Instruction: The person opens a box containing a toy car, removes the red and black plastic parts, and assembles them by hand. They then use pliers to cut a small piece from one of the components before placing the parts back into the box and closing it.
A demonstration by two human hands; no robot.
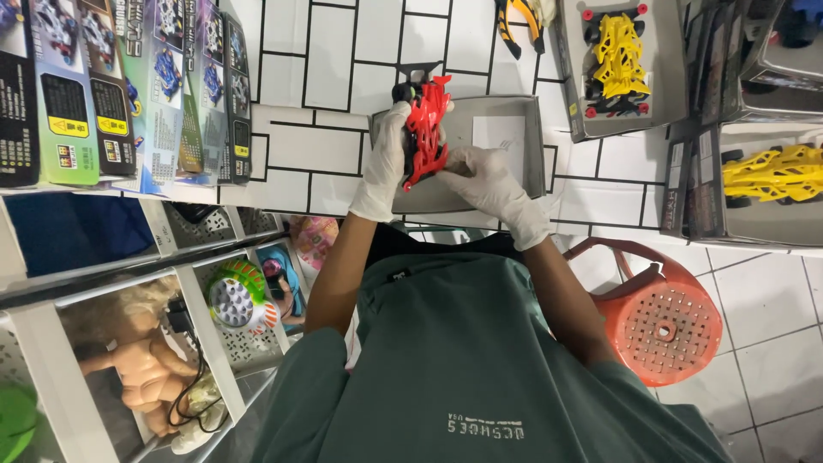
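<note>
A red toy car body (pixel 426 129), an open lattice shell with a black wheel showing at its upper end, is held upright between two white-gloved hands above an open grey cardboard box (pixel 523 146) that lies on the white tiled floor (pixel 317 146). The left hand (pixel 386 159) is wrapped along the left side of the shell, its grip closed on the plastic from the top edge down; the right hand (pixel 484 180) is closed on the lower right side, fingers curled against the frame. One white paper sheet (pixel 500 135) is seen inside the box, behind the shell. Two more toy cars with yellow lattice bodies are counted: one (pixel 619 56) in an open box at the top, fitted with red wheel hubs, and one (pixel 776 171) in an open box at the right edge. One orange plastic stool (pixel 664 321) with a perforated seat is placed just beside the person's right arm. A row of printed toy boxes (pixel 111 94), at least six, is stood on edge at the upper left. Below them, white shelf compartments (pixel 206 334) are filled with one doll (pixel 141 369), one round green-and-white toy (pixel 236 296) and a black cable. A green shirt (pixel 463 360) is worn by the person.
</note>
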